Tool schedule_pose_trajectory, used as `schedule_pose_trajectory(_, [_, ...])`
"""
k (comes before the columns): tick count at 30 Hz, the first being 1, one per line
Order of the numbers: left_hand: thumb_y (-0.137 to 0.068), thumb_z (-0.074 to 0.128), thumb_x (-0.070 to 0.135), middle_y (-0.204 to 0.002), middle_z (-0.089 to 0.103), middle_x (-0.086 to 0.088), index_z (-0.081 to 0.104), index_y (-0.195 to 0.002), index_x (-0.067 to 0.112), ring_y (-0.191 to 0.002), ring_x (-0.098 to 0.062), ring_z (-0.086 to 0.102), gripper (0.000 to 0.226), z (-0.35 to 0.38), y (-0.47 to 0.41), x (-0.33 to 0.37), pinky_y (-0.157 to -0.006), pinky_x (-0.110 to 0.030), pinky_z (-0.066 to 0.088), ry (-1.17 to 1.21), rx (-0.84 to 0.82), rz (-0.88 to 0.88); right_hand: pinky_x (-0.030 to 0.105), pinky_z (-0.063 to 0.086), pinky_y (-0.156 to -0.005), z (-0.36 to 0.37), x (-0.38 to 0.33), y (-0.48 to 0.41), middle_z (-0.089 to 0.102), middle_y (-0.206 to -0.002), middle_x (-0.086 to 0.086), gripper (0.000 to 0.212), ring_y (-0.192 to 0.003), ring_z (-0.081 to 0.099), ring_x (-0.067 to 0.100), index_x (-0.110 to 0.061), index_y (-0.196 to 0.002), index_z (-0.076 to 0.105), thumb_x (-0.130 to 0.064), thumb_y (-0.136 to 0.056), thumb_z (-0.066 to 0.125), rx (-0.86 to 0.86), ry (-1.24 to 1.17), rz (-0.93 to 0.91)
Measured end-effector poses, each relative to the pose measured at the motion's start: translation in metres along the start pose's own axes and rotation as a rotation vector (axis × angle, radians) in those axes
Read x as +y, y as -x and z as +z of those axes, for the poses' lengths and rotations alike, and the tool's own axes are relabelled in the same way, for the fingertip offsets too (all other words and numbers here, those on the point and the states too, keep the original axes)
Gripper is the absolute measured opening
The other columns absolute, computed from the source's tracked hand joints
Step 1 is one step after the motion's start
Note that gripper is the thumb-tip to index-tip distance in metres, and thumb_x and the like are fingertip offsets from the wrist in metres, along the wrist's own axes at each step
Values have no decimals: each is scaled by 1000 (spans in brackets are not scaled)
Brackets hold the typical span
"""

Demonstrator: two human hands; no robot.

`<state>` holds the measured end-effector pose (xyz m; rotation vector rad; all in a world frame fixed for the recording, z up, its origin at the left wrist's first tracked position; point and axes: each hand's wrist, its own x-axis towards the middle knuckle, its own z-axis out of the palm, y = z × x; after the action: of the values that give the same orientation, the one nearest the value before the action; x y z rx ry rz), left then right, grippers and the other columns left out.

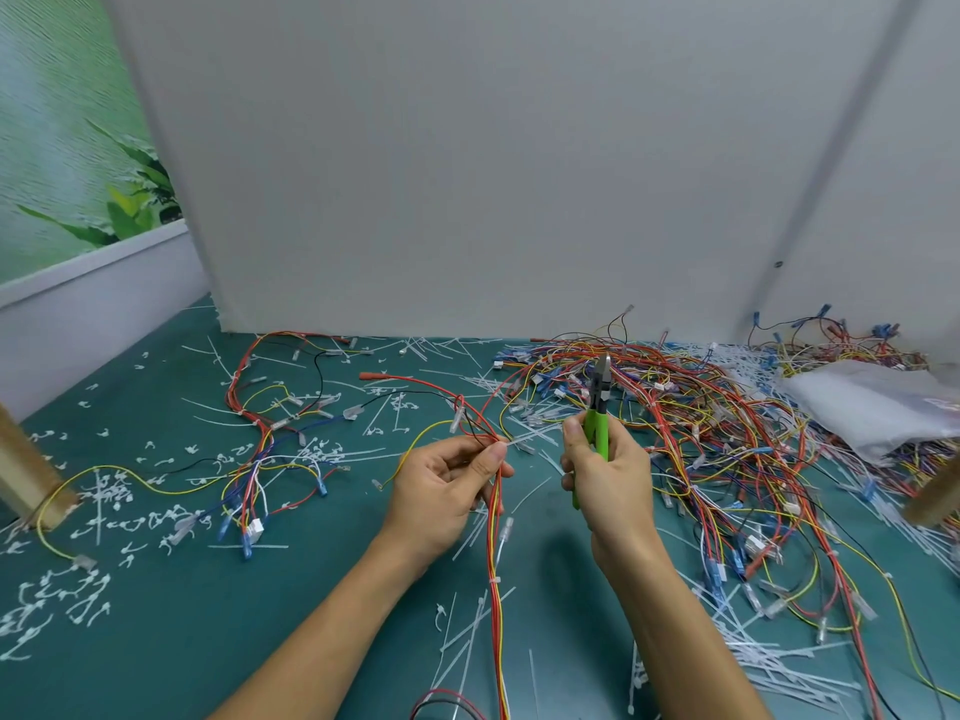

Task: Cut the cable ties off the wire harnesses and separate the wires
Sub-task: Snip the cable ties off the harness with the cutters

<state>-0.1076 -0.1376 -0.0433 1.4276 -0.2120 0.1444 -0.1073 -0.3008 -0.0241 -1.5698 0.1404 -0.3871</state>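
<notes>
My left hand [448,490] grips a red, orange and yellow wire harness [496,563] above the green mat, its fingertips pinching a white cable tie [522,440] that sticks out to the right. My right hand [609,478] holds green-handled cutters [598,402] upright, jaws pointing up and away, a short way right of the tie. The held harness runs down toward me, with another white tie [493,580] around it lower down.
A big tangle of harnesses [727,439] covers the mat at right, beside a clear plastic bag [872,402]. One harness [265,449] lies spread at left. Cut white ties [83,589] litter the mat. A white panel [467,174] stands behind; wooden posts at both edges.
</notes>
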Motion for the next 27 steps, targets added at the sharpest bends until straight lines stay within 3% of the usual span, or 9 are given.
schedule_pose_trajectory(3, [-83,71,34,-79,75,-9,77,-83,18,-50,-15,61,17,-3,-1,1,-49,-20,48,-14,30,23,31,39,-57,-4,0,-4,50,-70,5,17,-64,45,19,-15,-88,60,-24,-103,60,50,-15,15])
schedule_pose_trajectory(9, [-84,70,33,-77,74,-11,75,-78,16,-46,-19,60,18,-16,-9,5,-44,-18,44,5,180,72,33,41,-58,-19,-3,-18,50,-72,5,18,-65,47,19,-22,-88,56,-23,-106,53,181,-40,30])
schedule_pose_trajectory(14, [-84,71,32,-78,75,-10,77,-80,19,-46,-17,59,15,-14,-9,3,-44,-18,45,20,203,100,36,45,-70,-4,7,-9,54,-79,3,10,-73,50,20,-18,-93,58,-23,-102,58,-38,159,-13])
schedule_pose_trajectory(18, [-85,72,28,-74,73,-10,75,-79,12,-48,-18,56,16,-17,-13,1,-43,-16,43,49,283,96,25,41,-61,0,11,0,53,-74,-7,8,-60,46,5,-26,-96,55,-24,-96,63,-256,468,-57])
schedule_pose_trajectory(23, [-87,73,23,-66,70,-6,75,-80,8,-45,-15,55,17,-19,-15,-1,-41,-16,44,35,312,83,25,42,-83,3,2,11,61,-98,-11,23,-95,56,4,-32,-102,57,-20,-87,70,-340,599,-156])
schedule_pose_trajectory(27, [-82,75,32,-59,66,-1,78,-82,9,-47,-17,56,23,-21,-16,-3,-43,-15,42,-1,344,92,14,41,-83,2,1,14,59,-101,-12,29,-97,55,1,-30,-111,62,-20,-86,73,-379,621,-181])
